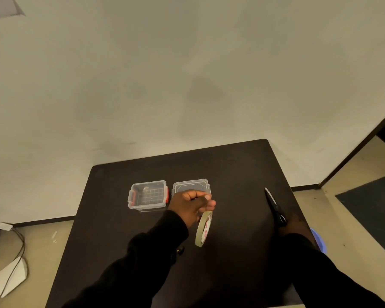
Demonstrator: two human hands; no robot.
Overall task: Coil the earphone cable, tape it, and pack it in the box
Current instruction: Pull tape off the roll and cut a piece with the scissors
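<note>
My left hand [190,206] is closed on the top of a pale roll of tape [203,228], which hangs upright above the dark table [231,174]. Just behind the hand lie a clear plastic box [148,194] with red latches, standing open, and its clear lid [191,185] to the right. My right hand [290,223] grips the handles of black scissors [275,205] near the table's right edge, blades closed and pointing away. A small pale item lies inside the box; I cannot tell what it is. No earphone cable is clearly visible.
A plain wall rises behind the table. On the floor at left lie a dark cable [18,252] and a white sheet [10,277]. A blue round object [319,240] sits on the floor at right, beside a dark mat [373,210].
</note>
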